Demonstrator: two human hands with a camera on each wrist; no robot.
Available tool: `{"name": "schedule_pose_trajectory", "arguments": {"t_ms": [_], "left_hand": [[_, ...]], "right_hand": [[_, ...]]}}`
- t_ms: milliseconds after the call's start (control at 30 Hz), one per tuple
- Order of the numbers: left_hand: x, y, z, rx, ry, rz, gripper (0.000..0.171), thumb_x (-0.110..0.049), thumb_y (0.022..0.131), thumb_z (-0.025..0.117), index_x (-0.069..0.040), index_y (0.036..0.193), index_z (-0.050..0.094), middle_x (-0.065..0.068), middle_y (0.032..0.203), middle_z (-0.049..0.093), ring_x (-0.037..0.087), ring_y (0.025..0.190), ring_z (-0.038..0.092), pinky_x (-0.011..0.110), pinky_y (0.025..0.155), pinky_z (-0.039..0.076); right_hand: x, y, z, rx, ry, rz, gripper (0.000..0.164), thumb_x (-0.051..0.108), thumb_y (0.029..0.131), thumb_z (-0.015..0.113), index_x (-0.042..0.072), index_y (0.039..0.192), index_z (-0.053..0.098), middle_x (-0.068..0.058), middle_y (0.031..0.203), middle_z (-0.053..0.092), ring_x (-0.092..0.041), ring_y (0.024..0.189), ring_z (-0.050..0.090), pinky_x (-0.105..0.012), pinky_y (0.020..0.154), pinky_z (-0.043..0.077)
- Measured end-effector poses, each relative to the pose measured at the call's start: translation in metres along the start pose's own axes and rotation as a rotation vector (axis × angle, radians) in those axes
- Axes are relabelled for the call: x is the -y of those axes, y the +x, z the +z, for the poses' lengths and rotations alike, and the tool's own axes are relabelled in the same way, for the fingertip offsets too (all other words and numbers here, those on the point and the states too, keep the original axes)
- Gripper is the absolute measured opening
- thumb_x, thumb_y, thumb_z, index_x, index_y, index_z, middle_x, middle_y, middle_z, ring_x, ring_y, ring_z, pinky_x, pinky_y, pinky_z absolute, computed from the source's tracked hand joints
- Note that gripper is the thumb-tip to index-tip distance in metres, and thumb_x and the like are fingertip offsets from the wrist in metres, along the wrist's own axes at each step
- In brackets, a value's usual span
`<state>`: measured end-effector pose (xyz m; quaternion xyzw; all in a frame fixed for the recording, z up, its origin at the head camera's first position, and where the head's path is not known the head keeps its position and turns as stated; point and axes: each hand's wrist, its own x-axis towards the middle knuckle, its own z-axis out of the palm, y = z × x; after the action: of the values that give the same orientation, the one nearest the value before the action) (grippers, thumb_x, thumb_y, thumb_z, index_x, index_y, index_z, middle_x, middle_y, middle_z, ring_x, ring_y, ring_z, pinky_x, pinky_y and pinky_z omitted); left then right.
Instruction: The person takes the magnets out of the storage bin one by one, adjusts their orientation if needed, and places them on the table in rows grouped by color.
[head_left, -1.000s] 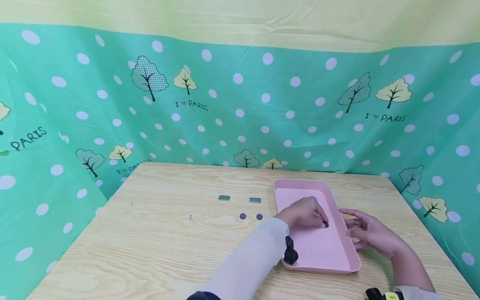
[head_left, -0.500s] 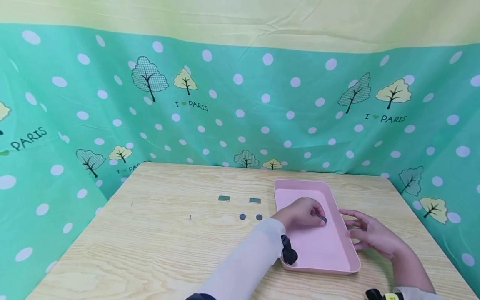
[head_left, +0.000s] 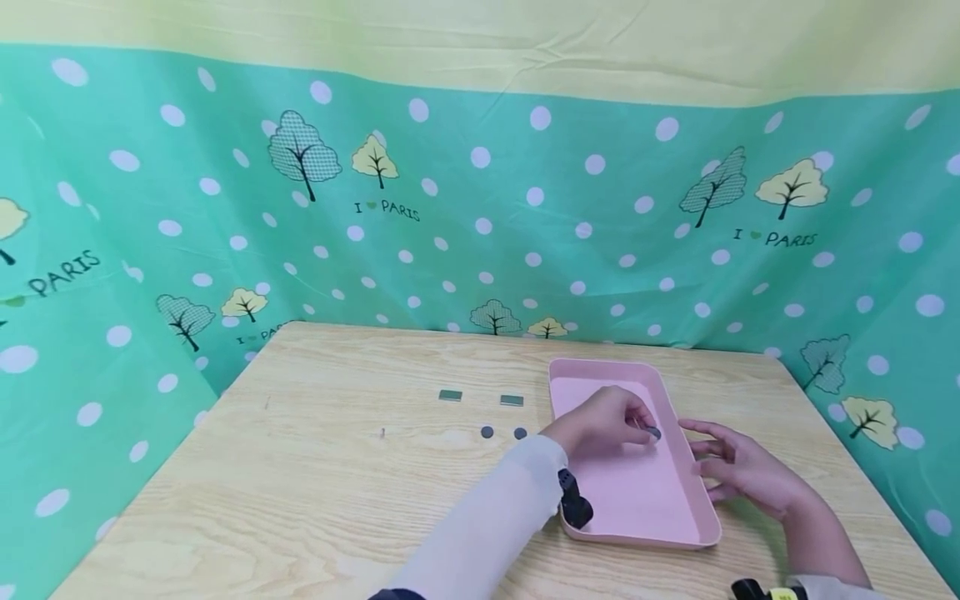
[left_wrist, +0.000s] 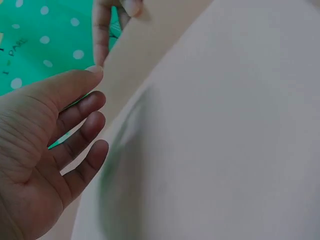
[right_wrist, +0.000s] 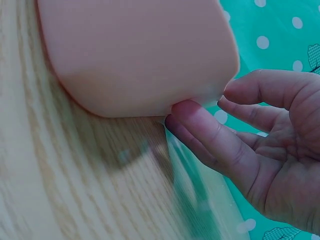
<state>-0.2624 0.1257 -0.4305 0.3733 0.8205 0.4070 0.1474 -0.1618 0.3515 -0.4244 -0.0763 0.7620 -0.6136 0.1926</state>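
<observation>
My left hand (head_left: 606, 417) reaches over the pink tray (head_left: 637, 508) and pinches a small dark disc (head_left: 656, 433) between thumb and fingers. The disc is just above or against the tray floor; I cannot tell which. In the left wrist view my left hand (left_wrist: 50, 140) shows with its other fingers loosely bent, and the disc cannot be made out there. At the tray's right side, my right hand (head_left: 750, 471) touches the outer wall with spread, relaxed fingers. The right wrist view shows fingertips (right_wrist: 190, 112) resting against the tray wall (right_wrist: 150, 95).
Left of the tray, two dark discs lie on the wooden table (head_left: 300, 483), a left one (head_left: 487, 432) and a right one (head_left: 521, 433). Behind them are two small greenish rectangular pieces, one left (head_left: 450, 396), one right (head_left: 512, 401). A patterned green curtain (head_left: 450, 208) hangs behind.
My left hand has moved slightly toward the tray's far end, bringing the pinched disc along and tilting it. The right hand keeps its place on the tray wall.
</observation>
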Motion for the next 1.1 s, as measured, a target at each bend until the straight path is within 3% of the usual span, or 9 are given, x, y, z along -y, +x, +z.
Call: {"name": "schedule_pose_trajectory", "arguments": {"t_ms": [200,800,1100], "left_hand": [[-0.008,-0.003,-0.006,-0.002,-0.075,0.022,0.007,-0.013,0.082,0.079,-0.011,0.086,0.073,-0.013,0.072,0.064,-0.002,0.068,0.059,0.011,0.067,0.049],[-0.019,-0.016,-0.025,-0.028,-0.051,0.071,0.009,-0.016,0.083,0.079,-0.012,0.088,0.073,-0.014,0.075,0.064,-0.003,0.071,0.06,0.01,0.071,0.049],[-0.013,-0.026,-0.032,-0.065,-0.05,0.118,0.009,-0.016,0.083,0.079,-0.011,0.087,0.073,-0.014,0.073,0.064,-0.002,0.07,0.06,0.011,0.072,0.049]], "right_hand": [[-0.001,-0.002,-0.001,0.003,0.006,0.003,0.071,0.006,0.096,0.058,-0.005,0.151,0.015,-0.033,0.134,0.045,-0.031,0.104,0.064,-0.052,0.077,0.056],[0.0,-0.002,0.0,0.002,-0.005,-0.02,0.069,0.005,0.096,0.058,-0.008,0.149,0.016,-0.034,0.132,0.047,-0.032,0.102,0.065,-0.052,0.076,0.056],[-0.001,0.0,-0.001,0.011,-0.001,-0.026,0.067,0.004,0.096,0.057,-0.008,0.149,0.017,-0.032,0.132,0.048,-0.032,0.102,0.066,-0.052,0.076,0.056]]}}
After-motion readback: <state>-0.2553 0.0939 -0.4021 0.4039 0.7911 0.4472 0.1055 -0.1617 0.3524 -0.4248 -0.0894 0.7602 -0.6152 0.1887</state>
